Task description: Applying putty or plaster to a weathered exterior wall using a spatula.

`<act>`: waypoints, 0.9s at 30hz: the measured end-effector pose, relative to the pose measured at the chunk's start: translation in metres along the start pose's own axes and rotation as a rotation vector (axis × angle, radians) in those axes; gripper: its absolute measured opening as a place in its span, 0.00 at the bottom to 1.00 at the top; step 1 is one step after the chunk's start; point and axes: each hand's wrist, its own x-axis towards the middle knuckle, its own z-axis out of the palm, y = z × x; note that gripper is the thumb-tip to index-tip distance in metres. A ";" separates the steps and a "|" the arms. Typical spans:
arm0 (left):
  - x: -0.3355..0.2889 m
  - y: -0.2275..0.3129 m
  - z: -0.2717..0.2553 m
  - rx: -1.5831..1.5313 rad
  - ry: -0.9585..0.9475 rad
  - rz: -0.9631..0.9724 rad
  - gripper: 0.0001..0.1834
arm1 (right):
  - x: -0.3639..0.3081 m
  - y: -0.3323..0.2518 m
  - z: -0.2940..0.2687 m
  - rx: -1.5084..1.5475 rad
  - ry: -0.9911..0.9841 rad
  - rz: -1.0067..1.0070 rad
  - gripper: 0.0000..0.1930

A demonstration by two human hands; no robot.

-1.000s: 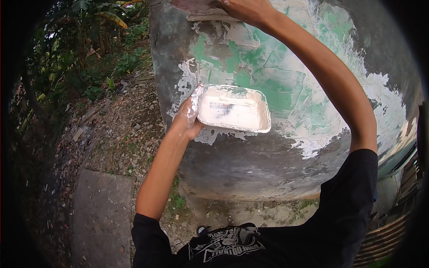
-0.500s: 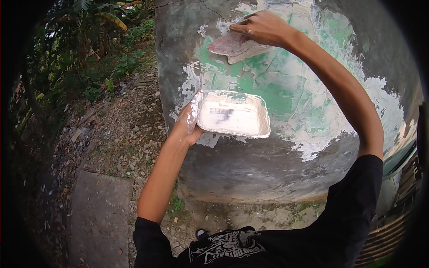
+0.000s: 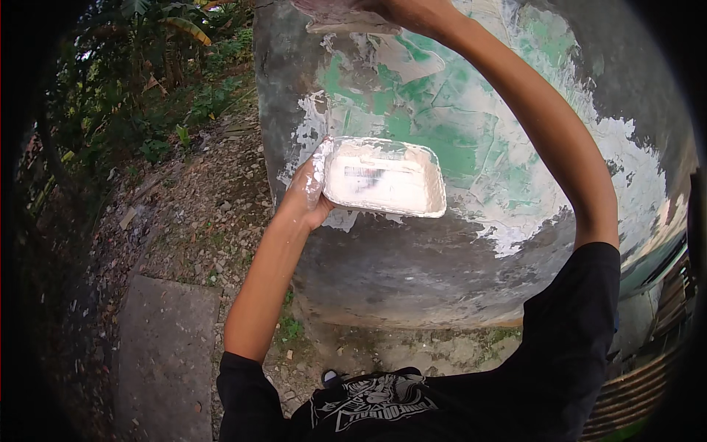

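Observation:
My left hand [image 3: 313,184], smeared with white putty, grips the left end of a shallow rectangular plastic tub [image 3: 437,188]. White putty coats the inside of the tub, thinner at its middle. At the top edge of the picture my right hand [image 3: 416,10] is closed on a flat, putty-coated spreader [image 3: 340,16]; the frame cuts off part of both. The spreader lies at the upper left of the grey wall [image 3: 412,258], against or close to its surface. Below it spreads a patch of green paint [image 3: 449,151] partly covered with whitish putty.
Rough white putty [image 3: 626,147] borders the patch on the right. To the left lie stony ground [image 3: 184,214], a flat concrete slab [image 3: 166,353] and dense plants [image 3: 177,66]. Corrugated sheets [image 3: 641,390] stand at the lower right. A concrete strip [image 3: 449,353] runs along the wall's foot.
My right hand has moved up and left with the spreader, out to the picture's top edge. More whitish putty covers the green where it passed. The tub sits slightly higher in view.

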 end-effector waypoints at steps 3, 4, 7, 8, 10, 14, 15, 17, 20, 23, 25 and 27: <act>-0.003 0.004 0.003 0.057 -0.033 0.002 0.26 | -0.013 0.018 -0.007 0.116 -0.113 -0.067 0.24; -0.004 0.004 0.003 0.057 -0.035 0.005 0.26 | -0.015 0.019 -0.017 0.114 -0.312 -0.063 0.24; -0.007 0.005 0.001 0.056 -0.033 -0.005 0.27 | -0.019 0.010 -0.040 -0.003 -0.579 -0.089 0.24; -0.008 0.005 -0.001 0.037 -0.024 -0.001 0.27 | -0.020 0.008 -0.044 -0.109 -0.728 -0.113 0.22; -0.006 0.003 0.000 0.015 -0.032 0.004 0.27 | -0.040 0.020 -0.036 -0.117 -0.658 -0.125 0.21; -0.003 0.001 -0.011 0.018 -0.033 0.000 0.27 | -0.050 0.028 -0.002 -0.187 -0.508 -0.177 0.25; -0.002 0.002 -0.011 0.016 -0.033 -0.001 0.27 | -0.047 0.029 0.007 -0.210 -0.477 -0.219 0.26; -0.003 0.004 -0.009 0.024 -0.016 0.004 0.26 | -0.034 0.027 0.019 -0.235 -0.342 -0.321 0.25; -0.005 0.006 -0.011 0.045 0.009 -0.001 0.26 | -0.010 0.008 0.017 -0.100 -0.253 -0.444 0.17; -0.006 0.009 -0.004 0.069 0.009 -0.012 0.26 | -0.004 0.002 0.010 -0.115 -0.095 -0.464 0.15; -0.009 0.011 -0.001 0.079 0.017 -0.012 0.26 | -0.005 0.008 0.003 -0.056 -0.079 -0.433 0.15; -0.010 0.011 0.002 0.079 0.024 -0.020 0.26 | -0.013 0.015 -0.008 0.019 -0.194 -0.279 0.17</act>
